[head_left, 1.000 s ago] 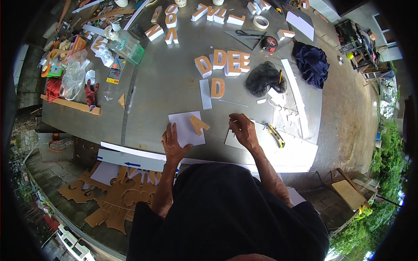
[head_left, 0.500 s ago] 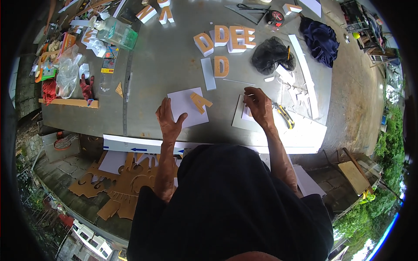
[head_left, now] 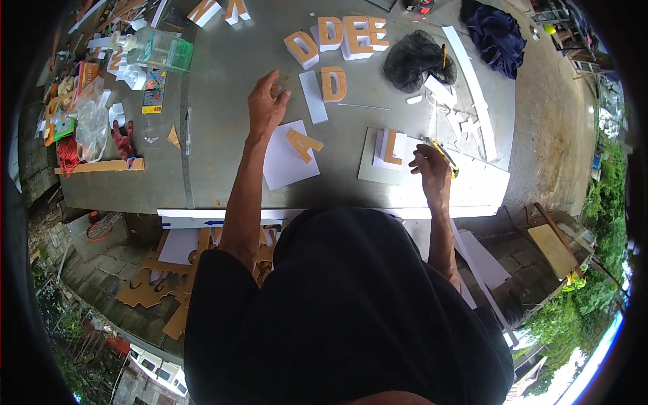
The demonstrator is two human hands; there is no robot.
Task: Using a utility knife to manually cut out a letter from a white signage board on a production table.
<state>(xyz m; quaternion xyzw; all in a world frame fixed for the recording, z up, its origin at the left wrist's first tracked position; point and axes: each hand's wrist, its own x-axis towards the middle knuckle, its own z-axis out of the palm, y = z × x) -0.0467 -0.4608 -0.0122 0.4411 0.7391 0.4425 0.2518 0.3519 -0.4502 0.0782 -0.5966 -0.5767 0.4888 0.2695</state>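
My left hand [head_left: 268,104] hovers over the metal table with its fingers loosely apart and nothing in it. Close by lies a white sheet [head_left: 278,169] bearing a brown flat letter cutout [head_left: 305,144]. My right hand [head_left: 434,172], fingers bent and apart, is beside a yellow-and-black utility knife [head_left: 453,165], partly covering it; no grip on it shows. Left of that hand, a brown angled letter cutout [head_left: 391,154] rests on a small white piece [head_left: 380,150], on top of a pale board [head_left: 366,162].
Brown-faced white letter blocks [head_left: 333,84] stand beyond the hands, beside a pale strip [head_left: 313,98]. Black netting [head_left: 408,64], white scraps [head_left: 466,125] and a long white strip [head_left: 472,88] are at right. A spray bottle [head_left: 158,50] and a long ruler [head_left: 185,135] are at left.
My left hand has moved forward, away from the sheet with the cutout. My right hand has shifted right, toward the utility knife, uncovering the angled letter cutout. The view has tilted slightly.
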